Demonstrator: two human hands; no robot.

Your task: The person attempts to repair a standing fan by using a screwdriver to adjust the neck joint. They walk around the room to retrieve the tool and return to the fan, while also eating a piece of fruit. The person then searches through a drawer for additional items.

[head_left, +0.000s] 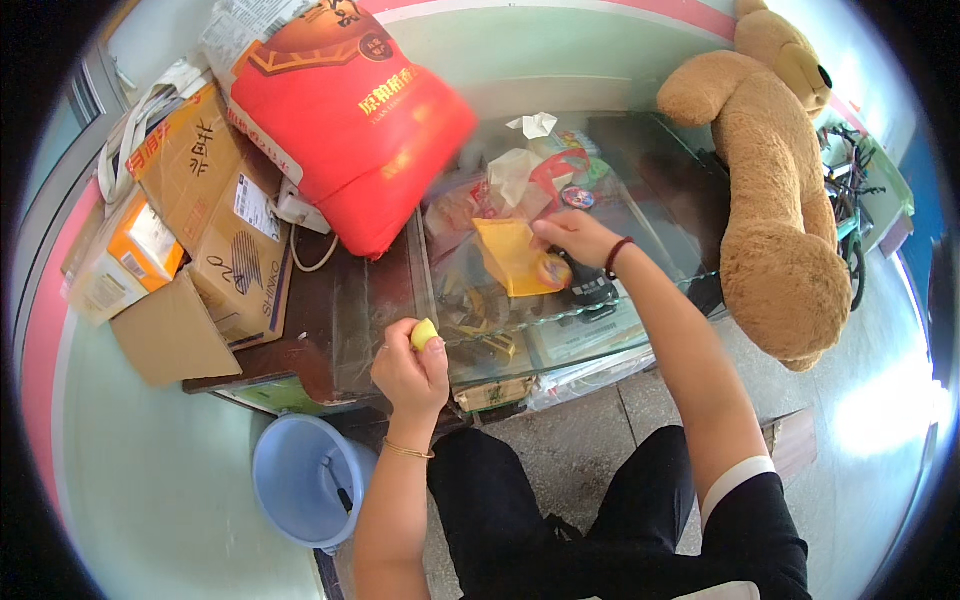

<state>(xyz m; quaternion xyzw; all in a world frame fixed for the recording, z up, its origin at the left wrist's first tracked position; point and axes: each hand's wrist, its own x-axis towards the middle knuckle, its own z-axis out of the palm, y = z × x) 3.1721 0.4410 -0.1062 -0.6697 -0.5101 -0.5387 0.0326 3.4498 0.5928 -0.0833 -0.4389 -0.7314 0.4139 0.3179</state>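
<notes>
My left hand (410,372) is closed around a small yellow-green rounded object (424,333), its kind unclear, above the table's front edge. Farther over the glass tabletop (480,350), my right hand (582,240) pinches the upper right edge of a yellow paper envelope (503,253). A small round item (553,271) with a yellow and pink rim sits against the envelope's right side. Just below my right wrist lies a black object (592,290), partly covered by the arm. Behind the hand are a crumpled cream paper (513,176), red-edged clear plastic (556,172) and a small round colourful piece (577,197).
A large red bag (360,140) stands at the back left beside cardboard boxes (235,265). A light blue bucket (300,490) is on the floor at the left. A big brown teddy bear (775,220) leans at the table's right side. White crumpled paper (533,125) lies at the back.
</notes>
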